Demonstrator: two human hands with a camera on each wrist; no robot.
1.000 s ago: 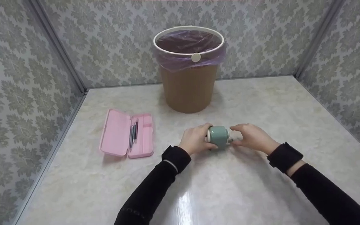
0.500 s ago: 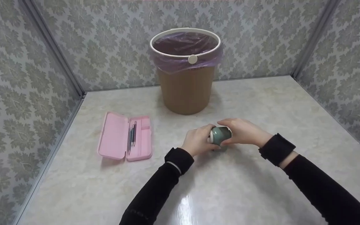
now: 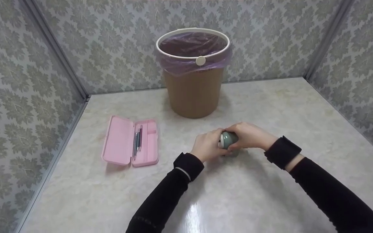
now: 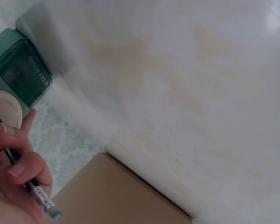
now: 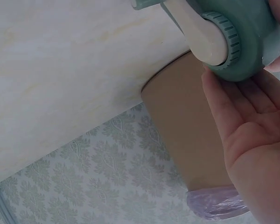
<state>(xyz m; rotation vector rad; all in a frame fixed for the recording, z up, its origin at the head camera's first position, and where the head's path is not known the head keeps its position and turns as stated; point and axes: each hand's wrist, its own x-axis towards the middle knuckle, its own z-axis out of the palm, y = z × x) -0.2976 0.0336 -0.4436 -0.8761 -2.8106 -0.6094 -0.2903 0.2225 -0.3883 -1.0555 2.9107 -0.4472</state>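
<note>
A green, crank-type pencil sharpener [image 3: 228,140] is held between both hands over the table, partly covered by them. Pinched in my left hand [image 3: 208,146] is a dark pencil [image 4: 42,198] with a silver ferrule and grey eraser. Its front end enters the hole in the sharpener's cream round face [image 4: 5,109], and a left finger touches the green body. My right hand [image 3: 252,137] grips the sharpener from the other side, fingers around its body. In the right wrist view, the cream crank arm [image 5: 203,35] points up and left, apart from the fingers.
An open pink pencil case [image 3: 147,142] lies at left with several pencils [image 3: 137,140] inside. Behind the hands stands a brown bin [image 3: 193,94] with a purple bag liner. Patterned panels [image 3: 115,48] enclose the pale table [image 3: 102,197].
My right hand has moved left, from the crank end onto the sharpener's body, covering more of it. My left hand has shifted slightly right. The view has tilted a little.
</note>
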